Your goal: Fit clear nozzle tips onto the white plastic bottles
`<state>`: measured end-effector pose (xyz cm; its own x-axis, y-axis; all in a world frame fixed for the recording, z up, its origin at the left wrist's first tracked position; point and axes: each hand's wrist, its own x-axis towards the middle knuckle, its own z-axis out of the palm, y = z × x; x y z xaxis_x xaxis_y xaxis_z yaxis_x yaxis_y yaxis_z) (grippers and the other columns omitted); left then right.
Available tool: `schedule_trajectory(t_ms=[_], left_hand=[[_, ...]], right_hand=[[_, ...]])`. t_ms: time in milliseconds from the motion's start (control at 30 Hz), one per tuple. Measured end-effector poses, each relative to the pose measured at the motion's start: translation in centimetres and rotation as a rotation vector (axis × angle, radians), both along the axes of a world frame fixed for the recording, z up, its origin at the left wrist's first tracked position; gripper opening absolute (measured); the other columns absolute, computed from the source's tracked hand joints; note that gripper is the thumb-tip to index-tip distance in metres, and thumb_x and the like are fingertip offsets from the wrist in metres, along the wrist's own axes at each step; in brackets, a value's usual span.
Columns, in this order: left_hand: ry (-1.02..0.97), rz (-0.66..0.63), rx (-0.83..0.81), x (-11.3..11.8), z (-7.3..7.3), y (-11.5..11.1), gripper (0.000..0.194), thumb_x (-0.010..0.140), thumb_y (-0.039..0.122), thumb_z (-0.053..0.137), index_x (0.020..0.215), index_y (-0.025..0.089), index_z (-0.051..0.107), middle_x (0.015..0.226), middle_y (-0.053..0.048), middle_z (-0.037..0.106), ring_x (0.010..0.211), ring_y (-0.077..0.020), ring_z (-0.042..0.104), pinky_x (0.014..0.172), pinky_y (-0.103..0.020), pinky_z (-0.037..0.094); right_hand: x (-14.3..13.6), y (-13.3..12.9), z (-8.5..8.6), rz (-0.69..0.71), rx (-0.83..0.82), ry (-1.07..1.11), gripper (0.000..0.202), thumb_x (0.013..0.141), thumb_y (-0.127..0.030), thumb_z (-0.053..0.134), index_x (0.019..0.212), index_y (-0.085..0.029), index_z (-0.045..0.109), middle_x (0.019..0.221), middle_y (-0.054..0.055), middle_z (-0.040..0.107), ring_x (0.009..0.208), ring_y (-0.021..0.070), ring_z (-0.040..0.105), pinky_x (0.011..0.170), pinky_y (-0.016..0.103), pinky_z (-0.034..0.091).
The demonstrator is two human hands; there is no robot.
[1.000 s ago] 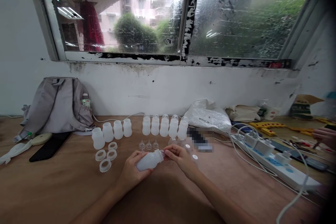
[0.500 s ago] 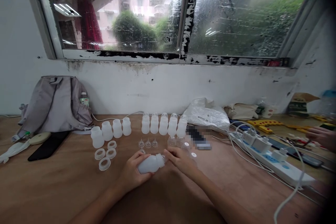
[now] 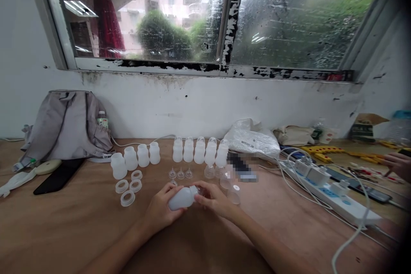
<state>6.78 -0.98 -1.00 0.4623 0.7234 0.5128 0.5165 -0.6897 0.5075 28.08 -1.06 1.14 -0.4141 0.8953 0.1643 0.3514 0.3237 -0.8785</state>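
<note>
A frosted white baby bottle (image 3: 180, 199) lies tilted on its side in my left hand (image 3: 159, 209), its neck end pointing right. The fingers of my right hand (image 3: 214, 200) close around the collar and the clear nipple at that end, partly hiding them. Just beyond my hands stand several clear nipples (image 3: 180, 174). Clear domed caps (image 3: 233, 197) sit to the right of my right hand. Off to the left lie several white collar rings (image 3: 127, 198), in front of several open bottle bodies (image 3: 118, 167).
Several capped bottles (image 3: 199, 152) stand in a row near the wall. A plastic bag (image 3: 252, 139) and a power strip (image 3: 340, 201) with cables lie to the right. On the left are a grey backpack (image 3: 69, 124) and a black phone (image 3: 59, 176). Another person's hand (image 3: 398, 165) shows at far right.
My right hand has moved slightly left and its fingers now wrap around the bottle's collar, where before they pinched the nipple tip. My left hand keeps its hold.
</note>
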Motion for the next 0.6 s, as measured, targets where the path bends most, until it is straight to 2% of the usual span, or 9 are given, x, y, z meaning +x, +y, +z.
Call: schedule_trajectory(t_ms=[67, 167, 233, 300, 367, 433, 533, 600], left_hand=[[0.036, 0.023, 0.095, 0.1, -0.4, -0.3, 0.049, 0.072, 0.031, 0.057, 0.119, 0.024, 0.046, 0.1, -0.005, 0.051, 0.085, -0.0167, 0.056, 0.074, -0.028, 0.05], [0.085, 0.037, 0.218, 0.2, -0.5, -0.5, 0.049, 0.076, 0.031, 0.053, 0.123, 0.022, 0.041, 0.098, -0.007, 0.051, 0.083, -0.0173, 0.056, 0.072, -0.028, 0.05], [0.104, 0.032, 0.255, 0.2, -0.4, -0.5, 0.049, 0.077, 0.031, 0.052, 0.124, 0.022, 0.04, 0.097, -0.007, 0.051, 0.083, -0.0176, 0.056, 0.072, -0.028, 0.05], [0.096, 0.043, 0.255, 0.0, -0.2, -0.3, 0.048, 0.077, 0.033, 0.053, 0.122, 0.023, 0.041, 0.097, -0.007, 0.052, 0.084, -0.0178, 0.056, 0.072, -0.028, 0.05], [0.075, 0.066, 0.229, -0.3, -0.1, -0.1, 0.048, 0.076, 0.034, 0.054, 0.121, 0.024, 0.042, 0.097, -0.006, 0.052, 0.084, -0.0175, 0.057, 0.071, -0.027, 0.051], [0.072, 0.079, 0.208, -0.5, -0.1, 0.1, 0.049, 0.075, 0.034, 0.055, 0.121, 0.024, 0.042, 0.096, -0.005, 0.053, 0.082, -0.0168, 0.058, 0.07, -0.026, 0.051], [0.099, 0.07, 0.205, -0.6, -0.2, 0.3, 0.049, 0.074, 0.035, 0.056, 0.12, 0.024, 0.043, 0.096, -0.005, 0.054, 0.08, -0.0166, 0.059, 0.07, -0.026, 0.051], [0.113, 0.059, 0.206, -0.5, -0.2, 0.3, 0.049, 0.074, 0.036, 0.056, 0.119, 0.024, 0.044, 0.097, -0.005, 0.055, 0.08, -0.0173, 0.059, 0.07, -0.027, 0.051]], right_hand=[[0.0, -0.1, -0.1, -0.035, -0.037, 0.014, 0.039, 0.077, -0.046, 0.052, 0.101, -0.015, 0.056, 0.071, 0.002, 0.057, 0.055, 0.0107, 0.051, 0.047, 0.021, 0.04], [-0.1, -0.2, 0.2, -0.032, -0.037, 0.008, 0.039, 0.077, -0.047, 0.051, 0.099, -0.015, 0.056, 0.069, 0.001, 0.056, 0.049, 0.0086, 0.048, 0.044, 0.02, 0.037], [0.0, -0.1, 0.9, -0.026, 0.015, -0.059, 0.038, 0.076, -0.046, 0.052, 0.1, -0.016, 0.056, 0.073, 0.001, 0.059, 0.05, 0.0091, 0.049, 0.045, 0.02, 0.037], [0.5, 0.1, 1.9, -0.077, 0.13, -0.176, 0.034, 0.076, -0.045, 0.052, 0.093, -0.017, 0.06, 0.071, 0.001, 0.06, 0.053, 0.0104, 0.049, 0.047, 0.021, 0.036], [1.7, 0.3, 3.3, -0.197, 0.256, -0.307, 0.031, 0.078, -0.045, 0.049, 0.078, -0.017, 0.063, 0.059, 0.001, 0.057, 0.053, 0.0115, 0.048, 0.049, 0.022, 0.033], [3.6, 0.5, 4.7, -0.321, 0.288, -0.414, 0.034, 0.079, -0.045, 0.047, 0.065, -0.018, 0.062, 0.052, 0.0, 0.054, 0.049, 0.0116, 0.047, 0.047, 0.023, 0.031], [6.8, 0.4, 6.1, -0.454, 0.237, -0.617, 0.021, 0.072, -0.04, 0.056, 0.068, -0.02, 0.063, 0.057, 0.001, 0.057, 0.052, 0.014, 0.049, 0.047, 0.024, 0.03], [8.4, 0.1, 5.9, -0.492, 0.205, -0.714, 0.015, 0.066, -0.034, 0.063, 0.074, -0.022, 0.065, 0.065, 0.003, 0.06, 0.057, 0.0163, 0.053, 0.05, 0.025, 0.033]])
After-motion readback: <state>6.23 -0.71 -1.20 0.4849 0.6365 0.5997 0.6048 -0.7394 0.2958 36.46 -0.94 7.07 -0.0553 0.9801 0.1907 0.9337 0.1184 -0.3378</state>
